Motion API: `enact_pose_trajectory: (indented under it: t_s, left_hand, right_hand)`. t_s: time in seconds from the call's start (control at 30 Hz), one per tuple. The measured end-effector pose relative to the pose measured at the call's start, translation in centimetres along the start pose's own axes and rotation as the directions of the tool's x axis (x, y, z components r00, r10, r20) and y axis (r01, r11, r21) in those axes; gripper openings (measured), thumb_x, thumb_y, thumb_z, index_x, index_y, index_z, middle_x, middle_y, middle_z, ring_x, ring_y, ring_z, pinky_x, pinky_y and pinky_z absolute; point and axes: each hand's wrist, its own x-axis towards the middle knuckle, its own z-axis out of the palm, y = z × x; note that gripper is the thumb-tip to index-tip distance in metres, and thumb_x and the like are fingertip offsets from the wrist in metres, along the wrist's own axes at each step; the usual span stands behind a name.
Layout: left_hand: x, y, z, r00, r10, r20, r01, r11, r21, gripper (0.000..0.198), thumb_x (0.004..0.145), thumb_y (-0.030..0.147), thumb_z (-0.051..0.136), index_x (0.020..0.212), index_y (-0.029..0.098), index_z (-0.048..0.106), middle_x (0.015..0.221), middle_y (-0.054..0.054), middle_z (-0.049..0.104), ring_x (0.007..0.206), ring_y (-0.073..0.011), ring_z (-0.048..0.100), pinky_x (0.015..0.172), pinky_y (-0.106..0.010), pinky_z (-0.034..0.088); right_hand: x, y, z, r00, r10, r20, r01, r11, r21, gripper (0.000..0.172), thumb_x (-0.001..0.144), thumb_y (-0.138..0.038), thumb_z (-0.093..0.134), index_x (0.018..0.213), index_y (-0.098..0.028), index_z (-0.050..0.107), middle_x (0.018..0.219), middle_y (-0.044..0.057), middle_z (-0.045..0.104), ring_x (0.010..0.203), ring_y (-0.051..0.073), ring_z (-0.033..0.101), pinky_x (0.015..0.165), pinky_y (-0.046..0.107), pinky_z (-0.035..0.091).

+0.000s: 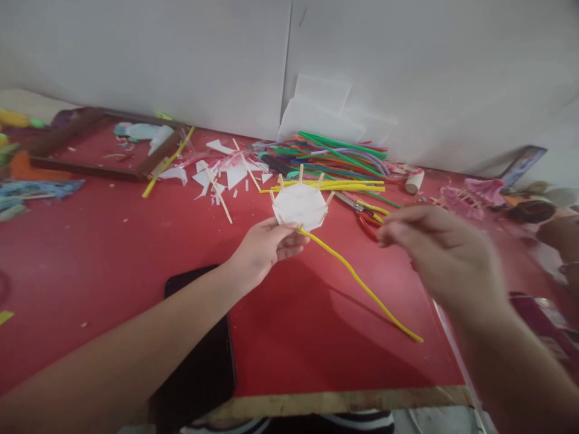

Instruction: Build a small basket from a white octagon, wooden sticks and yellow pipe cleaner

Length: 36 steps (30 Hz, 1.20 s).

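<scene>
My left hand [266, 250] is closed on the near edge of a white, many-sided paper disc [300, 205]. Short wooden sticks [301, 173] stand up around the disc's rim. From the thumb, a yellow pipe cleaner [353, 274] trails down to the right, its far end loose above the table. My right hand [441, 256] is raised to the right of the disc, apart from it, with fingers pinched together; whether anything is between them is hidden. Just left of those fingertips lie scissors [358, 207] with red and yellow handles.
Pipe cleaners [335, 150] in several colours lie heaped by the wall. Paper scraps [235, 175] and loose sticks [219, 196] are scattered left of them. A brown frame [85, 169] lies at far left, a black phone-like slab [199, 361] under my left forearm, pink ruffled pieces [470, 199] at right.
</scene>
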Motion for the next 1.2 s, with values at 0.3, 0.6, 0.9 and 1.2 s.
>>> enact_pose_trajectory:
  t_s: [0.3,0.6,0.9,1.2]
  left_hand:
    - [-0.2,-0.2,0.1,0.996,0.010,0.093,-0.009,1.000,-0.016,0.004,0.087,0.013,0.068,0.089,0.014,0.071,0.088,-0.007,0.078,0.071,-0.0129,0.072,0.069,-0.025,0.058]
    - [-0.1,-0.2,-0.2,0.996,0.047,0.071,-0.043,0.998,-0.055,0.004,0.084,0.016,0.071,0.081,0.013,0.071,0.079,-0.005,0.075,0.067,-0.0104,0.068,0.063,-0.021,0.055]
    - [-0.2,-0.4,-0.1,0.997,0.047,0.064,-0.045,0.999,-0.024,0.004,0.082,0.017,0.072,0.080,0.014,0.069,0.079,-0.005,0.075,0.065,-0.0129,0.069,0.070,-0.029,0.058]
    - [-0.3,-0.5,-0.2,0.990,0.071,0.123,-0.076,0.996,0.038,0.015,0.080,0.025,0.075,0.090,0.016,0.072,0.093,-0.008,0.078,0.080,-0.0173,0.072,0.073,-0.029,0.056]
  right_hand:
    - [-0.7,-0.5,9.2,0.989,-0.111,0.102,0.117,0.992,-0.055,0.011,0.088,-0.016,0.060,0.093,-0.020,0.069,0.090,0.003,0.076,0.080,0.017,0.072,0.070,0.027,0.056]
    - [-1.4,-1.4,10.3,0.955,-0.294,0.029,0.296,0.952,-0.082,0.013,0.089,-0.020,0.063,0.100,-0.016,0.071,0.092,0.008,0.072,0.083,0.017,0.068,0.076,0.030,0.057]
    - [-1.7,-0.6,10.0,0.986,-0.167,-0.013,0.168,0.985,0.043,0.020,0.089,-0.026,0.065,0.108,-0.020,0.068,0.087,0.004,0.071,0.072,0.013,0.067,0.067,0.026,0.059]
    - [-2.0,-0.2,10.3,0.992,-0.120,0.042,0.117,0.990,0.073,0.032,0.086,-0.029,0.067,0.117,-0.021,0.066,0.095,0.006,0.072,0.073,0.014,0.066,0.068,0.029,0.060]
